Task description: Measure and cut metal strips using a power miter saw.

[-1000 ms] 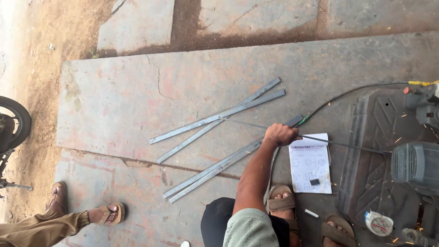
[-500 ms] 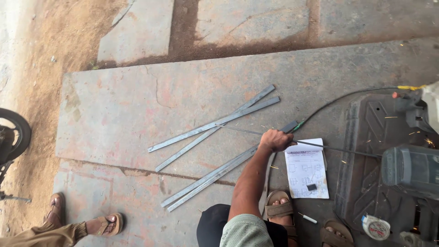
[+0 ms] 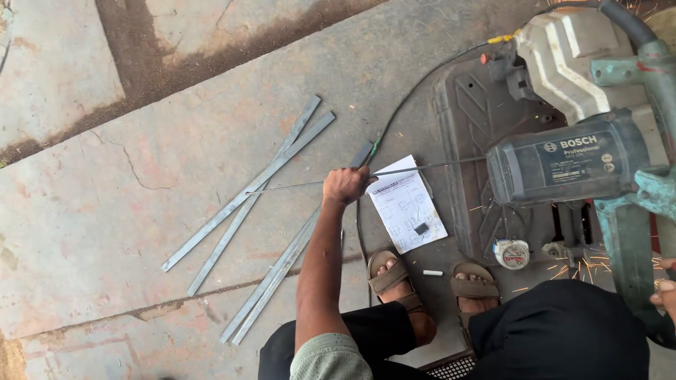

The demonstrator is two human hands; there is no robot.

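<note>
Concrete floor [image 3: 141,204], sparks flying: left hand [image 3: 345,185] clenched on a thin rod [image 3: 422,167] feeding the saw [image 3: 570,165], right hand [image 3: 665,288] barely visible, fingers unclear; loose grip, rod could whip.

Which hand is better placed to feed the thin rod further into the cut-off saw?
Probably the left hand: it grips the rod. The right hand is far off by the saw handle.

Grey flat metal strips [image 3: 246,204] on reddish-grey stained concrete slabs [image 3: 105,211], white paper sheet [image 3: 408,213] printed with black line drawings, blue-grey motor housing on teal-green chop saw [image 3: 570,165], orange sparks, brown sandals [image 3: 391,276], black trousers [image 3: 563,331].
</note>
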